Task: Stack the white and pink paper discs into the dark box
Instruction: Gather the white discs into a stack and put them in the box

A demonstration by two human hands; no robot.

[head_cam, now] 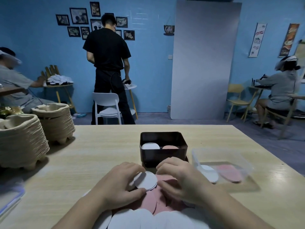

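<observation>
The dark box (163, 155) stands on the wooden table just beyond my hands, with a white disc pile (150, 146) on its left side and a pink disc pile (170, 147) on its right. My left hand (119, 184) pinches a small stack of white discs (146, 180) between thumb and fingers, tilted up off the table. Beside it, my right hand (179, 177) has its fingers curled over loose pink discs (151, 199). More white discs (148, 219) lie spread along the near edge.
A clear plastic tub (222, 156) at the right holds some white and pink discs. Two tall stacks of pulp trays (23, 142) stand at the left of the table (99, 154). Beyond it are several people, chairs and small tables.
</observation>
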